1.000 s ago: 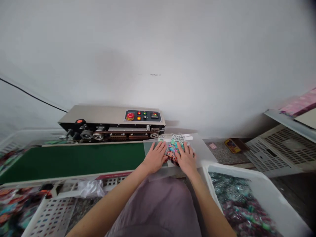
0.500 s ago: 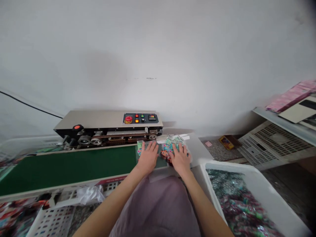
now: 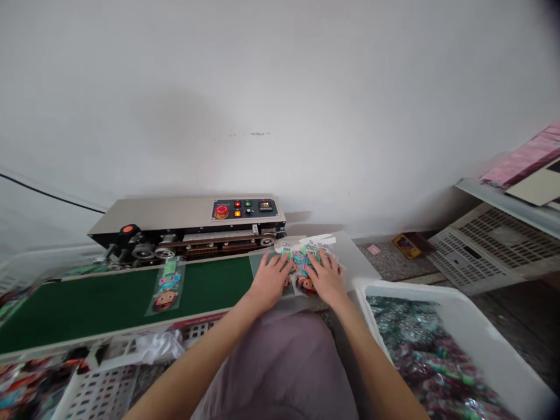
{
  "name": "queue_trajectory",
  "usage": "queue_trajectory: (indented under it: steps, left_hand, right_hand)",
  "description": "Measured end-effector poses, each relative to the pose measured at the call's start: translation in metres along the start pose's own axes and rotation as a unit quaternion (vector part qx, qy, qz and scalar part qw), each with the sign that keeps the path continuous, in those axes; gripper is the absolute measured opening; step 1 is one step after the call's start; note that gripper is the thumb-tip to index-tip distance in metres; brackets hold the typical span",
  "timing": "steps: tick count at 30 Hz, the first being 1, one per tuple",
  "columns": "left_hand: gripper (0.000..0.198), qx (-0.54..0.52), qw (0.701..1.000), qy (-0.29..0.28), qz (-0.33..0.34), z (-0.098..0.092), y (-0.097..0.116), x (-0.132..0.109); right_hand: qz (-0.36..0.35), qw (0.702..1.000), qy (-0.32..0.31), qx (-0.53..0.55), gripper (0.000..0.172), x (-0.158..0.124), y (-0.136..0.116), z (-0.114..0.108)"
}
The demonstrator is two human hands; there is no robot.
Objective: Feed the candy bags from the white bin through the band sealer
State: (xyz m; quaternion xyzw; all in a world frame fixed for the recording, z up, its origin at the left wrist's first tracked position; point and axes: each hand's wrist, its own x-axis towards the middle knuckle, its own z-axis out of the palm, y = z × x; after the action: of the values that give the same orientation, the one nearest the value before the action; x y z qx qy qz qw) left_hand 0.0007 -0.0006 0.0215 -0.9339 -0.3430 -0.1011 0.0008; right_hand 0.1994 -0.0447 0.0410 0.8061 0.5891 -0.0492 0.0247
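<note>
My left hand (image 3: 270, 280) and my right hand (image 3: 326, 277) lie flat, fingers spread, on a small stack of clear packets with colourful cartoon prints (image 3: 301, 269) at the right end of the green conveyor belt (image 3: 105, 298). Just behind the belt runs a steel band sealing machine (image 3: 175, 217) with a red button and lit panel (image 3: 242, 208). One printed packet (image 3: 167, 287) lies alone on the belt to the left, its top edge at the machine's rollers.
A white crate (image 3: 441, 344) full of wrapped sweets stands at my right. Perforated white crates (image 3: 490, 248) and a shelf with pink boxes (image 3: 520, 169) are at the far right. More crates with colourful packets (image 3: 26, 379) sit at the lower left. A grey wall is behind.
One packet has left the stack and travelled left along the belt beside the sealer. My left hand pushed left, then came back onto the stack; my right hand stayed on it.
</note>
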Motion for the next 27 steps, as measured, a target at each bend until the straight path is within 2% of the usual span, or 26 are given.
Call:
queue_trajectory:
  steps: [3, 11, 18, 21, 23, 27]
  left_hand:
    - [0.051, -0.008, 0.999, -0.015, 0.028, 0.004, -0.011, 0.002]
    - [0.05, -0.013, 0.998, 0.014, -0.056, 0.014, -0.006, -0.006]
    - [0.049, -0.002, 0.993, 0.006, -0.116, 0.002, -0.016, -0.022]
    - [0.049, 0.021, 0.989, 0.014, -0.147, -0.006, -0.015, -0.016]
    - [0.053, 0.022, 0.994, 0.017, -0.11, -0.008, -0.011, -0.003]
    - [0.059, -0.001, 1.0, -0.023, 0.021, -0.004, 0.002, 0.025]
  right_hand:
    - [-0.013, 1.0, 0.008, -0.006, 0.054, -0.003, -0.003, 0.001]
    - [-0.005, 1.0, 0.016, -0.026, 0.054, -0.005, -0.007, 0.0]
    - [-0.008, 1.0, 0.006, -0.012, 0.053, -0.008, -0.008, -0.006]
    - [-0.011, 1.0, 0.009, -0.004, 0.052, -0.009, -0.008, -0.007]
    - [-0.01, 1.0, 0.017, -0.004, 0.052, -0.009, -0.009, -0.005]
    - [0.004, 0.999, 0.032, -0.006, 0.053, -0.007, -0.006, -0.001]
